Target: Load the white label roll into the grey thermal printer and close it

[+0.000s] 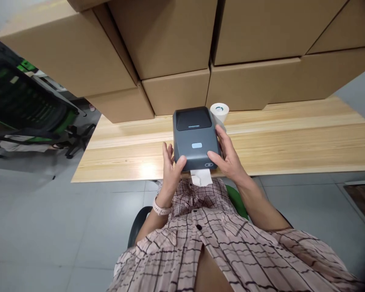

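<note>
A dark grey label printer [188,140] sits near the front edge of the wooden table, with a strip of white paper [201,177] sticking out of its front. My left hand [172,172] is at its left side, thumb on the front left corner and fingers upright along the side. Against the right side rests my right hand [229,160], its thumb on the top near the front and its fingers along the edge. Between them the two hands grip the printer's body. Just behind my right fingers stands a white paper roll [219,111], partly hidden by the printer.
Stacked cardboard boxes [176,91] line the back of the wooden table [292,140]. An office chair [27,97] with green parts stands on the floor at the left. Below me a green seat edge [236,201] shows.
</note>
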Demonstrator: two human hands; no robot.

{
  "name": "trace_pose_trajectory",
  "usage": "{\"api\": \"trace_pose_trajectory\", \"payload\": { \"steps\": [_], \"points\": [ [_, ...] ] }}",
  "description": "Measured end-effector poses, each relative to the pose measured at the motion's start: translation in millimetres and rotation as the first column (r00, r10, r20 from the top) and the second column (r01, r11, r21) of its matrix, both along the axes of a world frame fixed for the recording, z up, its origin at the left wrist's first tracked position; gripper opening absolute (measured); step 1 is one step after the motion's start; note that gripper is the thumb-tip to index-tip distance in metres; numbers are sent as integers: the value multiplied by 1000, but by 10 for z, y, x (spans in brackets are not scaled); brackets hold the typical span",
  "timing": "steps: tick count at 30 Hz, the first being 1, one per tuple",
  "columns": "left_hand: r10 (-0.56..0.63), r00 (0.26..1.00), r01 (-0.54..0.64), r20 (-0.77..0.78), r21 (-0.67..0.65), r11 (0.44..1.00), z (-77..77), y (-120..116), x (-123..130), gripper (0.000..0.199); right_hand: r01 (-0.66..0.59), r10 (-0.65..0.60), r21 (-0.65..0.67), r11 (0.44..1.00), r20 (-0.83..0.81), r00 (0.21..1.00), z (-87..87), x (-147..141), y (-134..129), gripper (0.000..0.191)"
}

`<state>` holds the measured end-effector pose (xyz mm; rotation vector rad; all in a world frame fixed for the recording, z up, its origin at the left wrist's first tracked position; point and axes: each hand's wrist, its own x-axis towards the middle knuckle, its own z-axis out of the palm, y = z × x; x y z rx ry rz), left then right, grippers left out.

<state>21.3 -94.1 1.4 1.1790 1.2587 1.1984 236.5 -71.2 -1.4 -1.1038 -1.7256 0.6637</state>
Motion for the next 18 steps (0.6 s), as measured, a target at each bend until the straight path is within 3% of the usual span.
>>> {"api": "trace_pose_trajectory", "payload": {
  "steps": [7,13,16,18],
  "points": [
    [-27,999,29,-43,47,998,119,68,95,87,-49,48,-137,989,-8,999,-46,32,-20,86],
    [-7,996,16,-90,108,994,97,27,77,82,1,3,-95,996,38,999,-69,-25,-48,84],
    [107,991,-104,-81,38,994,3,-216,30,79,51,-49,-28,998,66,997,-43,-41,-66,74],
    [225,973,-224,-47,20,974,-39,-419,9,59,56,-58,20,998,111,992,-7,-45,-77,62]
  ]
}}
